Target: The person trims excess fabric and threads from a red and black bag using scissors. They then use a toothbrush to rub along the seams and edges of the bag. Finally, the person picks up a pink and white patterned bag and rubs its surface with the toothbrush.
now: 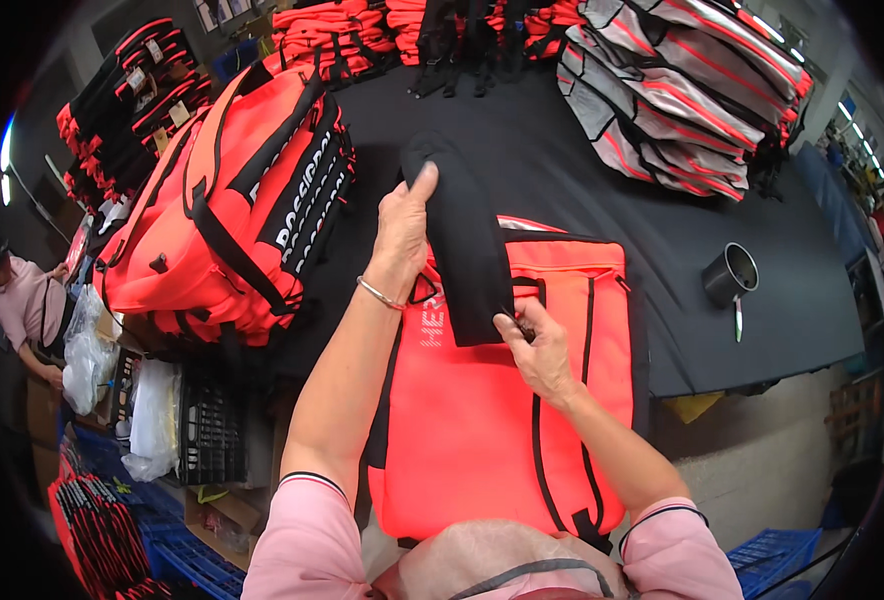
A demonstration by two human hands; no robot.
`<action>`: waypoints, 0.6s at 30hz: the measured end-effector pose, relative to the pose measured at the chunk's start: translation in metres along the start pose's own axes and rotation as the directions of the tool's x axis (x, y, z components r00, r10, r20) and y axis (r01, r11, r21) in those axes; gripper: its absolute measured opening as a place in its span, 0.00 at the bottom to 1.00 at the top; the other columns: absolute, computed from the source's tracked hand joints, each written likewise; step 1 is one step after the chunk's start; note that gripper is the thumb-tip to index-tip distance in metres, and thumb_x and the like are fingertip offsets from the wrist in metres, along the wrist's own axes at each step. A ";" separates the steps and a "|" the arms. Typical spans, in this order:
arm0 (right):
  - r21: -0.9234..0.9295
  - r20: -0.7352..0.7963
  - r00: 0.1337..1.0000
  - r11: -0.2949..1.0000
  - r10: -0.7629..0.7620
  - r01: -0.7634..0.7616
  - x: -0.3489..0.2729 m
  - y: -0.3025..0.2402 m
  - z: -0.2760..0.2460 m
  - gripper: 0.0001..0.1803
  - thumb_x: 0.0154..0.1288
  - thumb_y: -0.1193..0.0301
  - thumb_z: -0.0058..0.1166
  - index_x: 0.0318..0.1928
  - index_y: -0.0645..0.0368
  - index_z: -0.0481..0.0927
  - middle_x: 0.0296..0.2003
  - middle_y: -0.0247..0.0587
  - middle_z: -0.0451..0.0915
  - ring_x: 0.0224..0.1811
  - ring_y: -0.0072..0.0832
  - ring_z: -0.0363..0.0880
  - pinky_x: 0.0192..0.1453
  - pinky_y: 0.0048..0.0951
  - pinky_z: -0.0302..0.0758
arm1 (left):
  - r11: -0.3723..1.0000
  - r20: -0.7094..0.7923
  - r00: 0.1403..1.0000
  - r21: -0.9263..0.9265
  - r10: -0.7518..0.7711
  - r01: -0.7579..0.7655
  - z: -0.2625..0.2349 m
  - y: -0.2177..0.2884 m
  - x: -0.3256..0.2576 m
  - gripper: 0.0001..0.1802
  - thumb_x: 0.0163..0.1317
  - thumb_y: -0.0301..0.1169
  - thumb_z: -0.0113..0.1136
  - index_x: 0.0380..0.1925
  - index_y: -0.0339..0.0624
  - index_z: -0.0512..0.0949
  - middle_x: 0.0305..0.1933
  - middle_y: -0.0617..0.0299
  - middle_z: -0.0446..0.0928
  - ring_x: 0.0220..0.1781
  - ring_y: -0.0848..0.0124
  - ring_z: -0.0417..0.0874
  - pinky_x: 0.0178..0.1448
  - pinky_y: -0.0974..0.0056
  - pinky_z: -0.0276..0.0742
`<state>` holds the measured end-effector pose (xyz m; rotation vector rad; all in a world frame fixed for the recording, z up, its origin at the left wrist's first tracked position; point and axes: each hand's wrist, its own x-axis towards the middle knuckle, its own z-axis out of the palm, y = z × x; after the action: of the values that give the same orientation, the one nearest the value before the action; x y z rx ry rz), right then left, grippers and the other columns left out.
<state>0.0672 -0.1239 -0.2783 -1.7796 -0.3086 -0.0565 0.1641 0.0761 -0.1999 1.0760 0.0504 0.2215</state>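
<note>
A wide black fabric strip, like a padded strap [467, 240], stretches between my two hands above a bright orange-red backpack [462, 440]. My left hand [404, 222] is closed on its far left edge, thumb lying on top. At the near right corner of the strip, my right hand [540, 352] pinches it, with something small and dark between the fingers that I cannot make out. The backpack lies flat in front of me, its top toward the far side. Black piping and a dark loop handle [530, 288] show on it. The strip hides part of the bag's upper panel.
Stacked orange-red bags [232, 215] stand at the left of the black-covered table [682, 330]. Grey bags with red trim [672, 100] are piled at the far right. A dark metal cup [730, 274] stands near the right edge. Another person [34, 310] is at the far left.
</note>
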 end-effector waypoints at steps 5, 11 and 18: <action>0.237 -0.235 0.965 0.955 -0.121 0.177 -0.019 -0.042 -0.053 0.12 0.69 0.67 0.66 0.45 0.62 0.83 0.30 0.25 0.77 0.27 0.11 0.65 0.31 0.19 0.64 | 0.994 0.355 0.934 0.112 -0.043 0.003 0.037 -0.004 -0.070 0.17 0.72 0.33 0.62 0.55 0.34 0.77 0.50 0.60 0.82 0.48 0.75 0.83 0.56 0.67 0.81; 0.106 -0.097 0.995 0.994 -0.015 0.025 -0.027 -0.071 -0.085 0.11 0.67 0.68 0.66 0.40 0.63 0.80 0.26 0.26 0.74 0.26 0.11 0.65 0.32 0.19 0.66 | 0.911 0.506 0.788 0.379 -0.350 0.161 0.029 -0.035 -0.173 0.28 0.69 0.32 0.66 0.66 0.34 0.71 0.57 0.63 0.80 0.56 0.77 0.80 0.62 0.67 0.77; 0.602 0.154 0.894 0.678 0.420 -0.422 -0.067 -0.025 -0.058 0.18 0.65 0.61 0.68 0.36 0.63 0.79 0.28 0.33 0.77 0.23 0.15 0.70 0.27 0.18 0.69 | 0.682 0.575 0.818 0.590 0.020 -0.432 0.016 -0.045 -0.205 0.16 0.52 0.28 0.77 0.42 0.40 0.87 0.53 0.57 0.83 0.68 0.58 0.71 0.68 0.56 0.70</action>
<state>0.0046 -0.1866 -0.2545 -1.1377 0.0973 0.3504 -0.0263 -0.0003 -0.2457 1.8991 -0.5638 0.1275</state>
